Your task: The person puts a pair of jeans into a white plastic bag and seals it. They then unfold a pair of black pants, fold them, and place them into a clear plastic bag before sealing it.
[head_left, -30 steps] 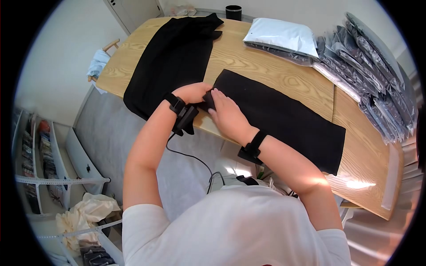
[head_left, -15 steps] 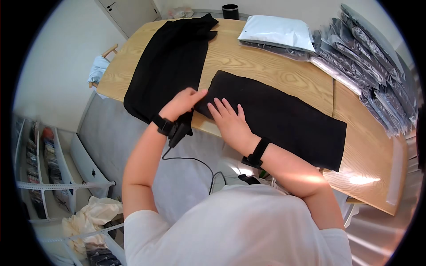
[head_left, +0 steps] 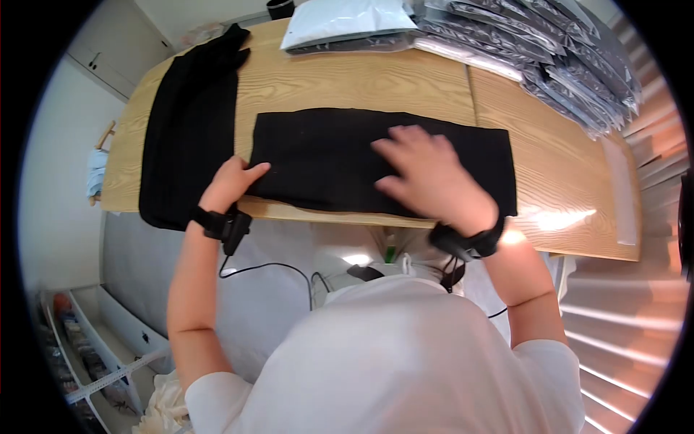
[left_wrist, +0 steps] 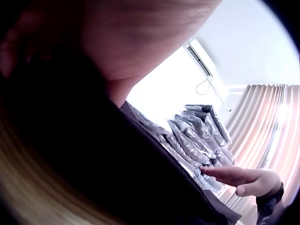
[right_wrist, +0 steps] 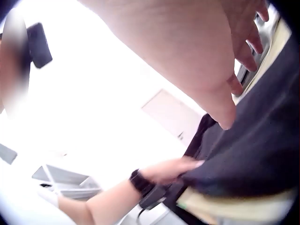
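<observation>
One black garment, folded into a long flat rectangle, lies across the wooden table. At its left near corner is my left hand, thumb stretched onto the fabric; how the other fingers lie is partly hidden. My right hand, blurred, is over the right half with fingers spread. In the right wrist view, the right hand has its fingers extended just above the dark cloth. A second black garment lies lengthwise on the left, beside the left hand.
A white plastic package lies at the far edge on a dark bagged item. Stacked garments in clear bags fill the far right. A pale strip lies near the right edge. Cream cloth hangs by the lower-left shelving.
My right hand has moved right along the folded garment, away from my left hand. The left hand has shifted to its corner. The head view has turned right, and the garment now looks more level.
</observation>
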`<state>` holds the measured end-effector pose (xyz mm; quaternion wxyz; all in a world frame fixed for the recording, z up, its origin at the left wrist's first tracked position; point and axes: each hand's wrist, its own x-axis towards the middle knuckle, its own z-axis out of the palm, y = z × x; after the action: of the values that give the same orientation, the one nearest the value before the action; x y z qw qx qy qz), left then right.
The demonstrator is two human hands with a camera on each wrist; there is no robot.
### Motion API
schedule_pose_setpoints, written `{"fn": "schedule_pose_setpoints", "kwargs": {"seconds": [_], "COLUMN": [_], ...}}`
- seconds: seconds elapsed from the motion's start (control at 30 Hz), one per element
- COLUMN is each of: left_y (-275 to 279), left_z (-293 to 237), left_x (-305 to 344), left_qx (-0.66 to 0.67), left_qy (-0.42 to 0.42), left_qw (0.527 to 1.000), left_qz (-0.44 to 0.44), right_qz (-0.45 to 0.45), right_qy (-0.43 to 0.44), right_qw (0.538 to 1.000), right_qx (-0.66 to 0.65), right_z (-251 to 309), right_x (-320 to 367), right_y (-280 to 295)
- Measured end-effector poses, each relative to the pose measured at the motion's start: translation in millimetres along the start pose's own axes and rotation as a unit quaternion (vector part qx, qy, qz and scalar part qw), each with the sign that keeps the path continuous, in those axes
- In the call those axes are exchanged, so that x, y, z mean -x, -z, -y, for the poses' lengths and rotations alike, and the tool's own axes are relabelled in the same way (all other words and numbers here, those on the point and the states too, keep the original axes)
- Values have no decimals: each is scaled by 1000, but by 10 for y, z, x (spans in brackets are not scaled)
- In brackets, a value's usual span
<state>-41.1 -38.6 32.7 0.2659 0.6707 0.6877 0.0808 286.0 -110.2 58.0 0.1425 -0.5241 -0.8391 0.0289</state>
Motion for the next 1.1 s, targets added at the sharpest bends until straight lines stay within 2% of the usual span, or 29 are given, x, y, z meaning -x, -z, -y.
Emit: {"fn": "schedule_pose_setpoints", "kwargs": {"seconds": [0.1,0.13,0.17,0.2,0.27,0.3,0.37,0.4,0.47,0.5,0.57,0.6,0.63,0.67,0.73,0.8,0.87,0.93,1.03,1.1], "left_y": [-95,-108,-115,-113,-112,-108,-118,-137,-140,-115,-94,-117,-122,-110,-109,-124,-136,-143,-152,-150], "left_z": [119,135,140,133,118,116,142,144,157,94,48,64,66,38,-13,14,53,96,130,130], "left_x": [-53,-57,-60,-69,-65,-65,-70,-74,-74,-53,-43,-39,-35,-28,7,6,-33,-52,-65,-60], "left_qx": [0,1,-9,-20,-21,-16,-13,1,12,22,28,24,20,17,19,26,37,54,49,41], "left_qy": [3,2,-2,-7,-26,-20,-12,-18,-22,1,21,12,3,1,10,4,-3,0,-8,-11], "left_qw": [999,999,999,998,997,998,998,998,997,999,999,999,999,999,999,999,998,998,998,998], "left_qz": [-48,-45,-49,-54,-67,-64,-62,-66,-70,-46,-22,-36,-49,-48,-43,-42,-43,-34,-38,-41], "right_qz": [24,-21,-11,15,27,27,83,83,95,94,74,71,-39,-147,-29,33,99,83,59,66], "right_qy": [-118,-104,-146,-172,-227,-227,-250,-247,-300,-299,-369,-371,-279,-177,-136,33,11,1,-69,-72], "right_qw": [993,994,989,982,966,966,950,950,917,916,912,911,958,972,986,998,994,997,990,994], "right_qx": [3,26,-1,-74,-120,-121,-168,-170,-245,-249,-165,-168,-59,53,-94,-39,-42,-10,-106,-55], "right_z": [-952,-1403,-1724,-1853,-1991,-2117,-2385,-2382,-2364,-2418,-2530,-2460,-2262,-2016,-1273,-970,-792,-810,-908,-928], "right_x": [296,415,467,465,519,524,504,482,459,466,478,519,581,633,690,871,951,983,989,1006], "right_y": [297,207,208,320,367,362,314,331,366,315,203,195,207,242,536,419,294,182,169,149]}}
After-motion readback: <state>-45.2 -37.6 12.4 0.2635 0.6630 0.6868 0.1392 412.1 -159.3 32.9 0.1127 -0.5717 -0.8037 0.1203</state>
